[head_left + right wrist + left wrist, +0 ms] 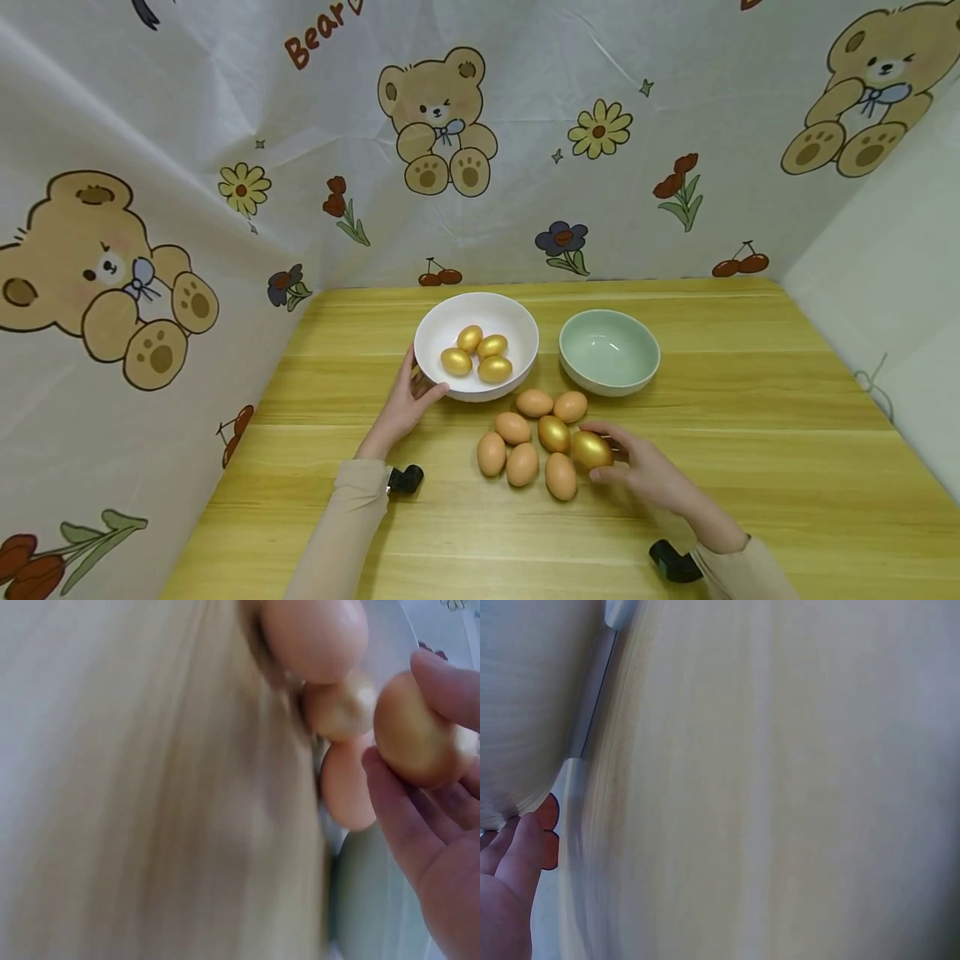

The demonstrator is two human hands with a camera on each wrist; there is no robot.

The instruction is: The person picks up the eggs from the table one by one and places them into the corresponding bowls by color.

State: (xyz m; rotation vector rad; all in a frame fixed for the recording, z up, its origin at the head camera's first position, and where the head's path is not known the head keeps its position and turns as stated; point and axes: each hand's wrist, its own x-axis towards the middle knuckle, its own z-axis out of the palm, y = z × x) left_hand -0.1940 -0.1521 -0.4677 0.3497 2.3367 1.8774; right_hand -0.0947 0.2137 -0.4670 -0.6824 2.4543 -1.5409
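Observation:
My right hand (651, 473) pinches a golden egg (592, 450) between thumb and fingers, at the right side of a cluster of eggs. In the right wrist view, the held golden egg (412, 735) shows between the thumb and fingertips, slightly blurred. My left hand (403, 408) rests against the left side of a white bowl (513, 323), with thumb and fingers spread along its outside. Several golden eggs (456, 362) lie in this bowl. Beside the held egg, another golden egg (554, 434) lies among several brown eggs (522, 464) on the table.
A pale green bowl (609, 350) with nothing in it stands right of the white one, behind the eggs. The wooden table (750, 400) meets a bear-printed cloth (517, 167) at the back and left. Black wrist cameras (406, 479) are worn on both wrists.

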